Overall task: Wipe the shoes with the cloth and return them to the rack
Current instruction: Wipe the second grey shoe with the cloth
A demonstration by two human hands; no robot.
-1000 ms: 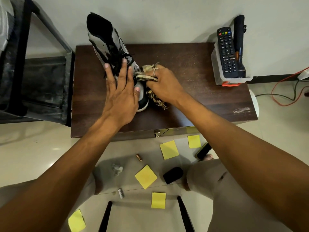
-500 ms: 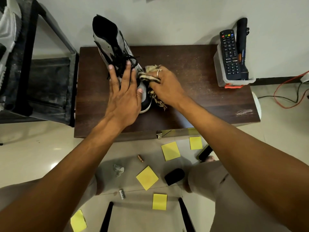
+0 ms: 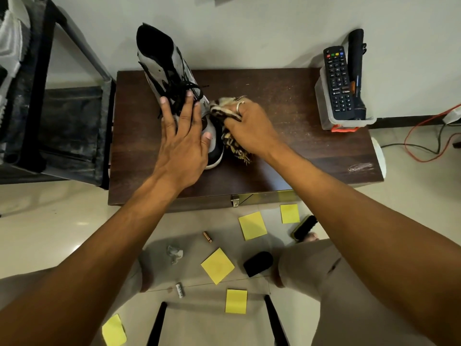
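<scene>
Grey shoe (image 3: 166,68) is pointing toe-first at the person; flat-fingered left hand (image 3: 182,151) is pinning it, right hand (image 3: 252,128) is gripping cloth (image 3: 234,146) against its right flank.

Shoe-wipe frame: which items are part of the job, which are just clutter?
In use: grey-and-black high-top sneaker, brown-patterned fringed cloth, left hand pressing the sneaker, right hand holding the cloth, dark metal rack, dark wooden table.
Lying about: black remote control, black torch, clear plastic tub, yellow sticky notes, black shoe brush, copper-coloured battery.
</scene>
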